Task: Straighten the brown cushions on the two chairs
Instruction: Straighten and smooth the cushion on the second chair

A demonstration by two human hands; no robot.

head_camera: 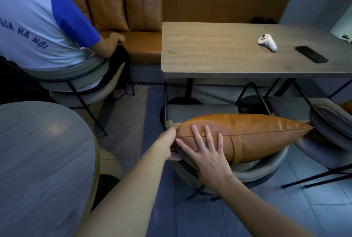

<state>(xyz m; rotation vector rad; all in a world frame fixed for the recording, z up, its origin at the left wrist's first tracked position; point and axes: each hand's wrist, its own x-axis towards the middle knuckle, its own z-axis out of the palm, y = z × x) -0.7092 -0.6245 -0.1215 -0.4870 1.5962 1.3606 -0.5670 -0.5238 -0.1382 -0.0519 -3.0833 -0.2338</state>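
The left hand (167,145) grips the left corner of the brown cushion (253,133); the right hand (205,153) lies flat on it, on the near chair (266,170).

Tight at nine, open at five

I see the round table (43,160) crowding nine o'clock, the second chair (327,122) blocking three; bare floor (285,214) lies open toward five.

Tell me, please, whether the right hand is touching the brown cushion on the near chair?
Touching. The head view shows the right hand lying flat, fingers spread, on the brown cushion, with no gap beneath the fingers.
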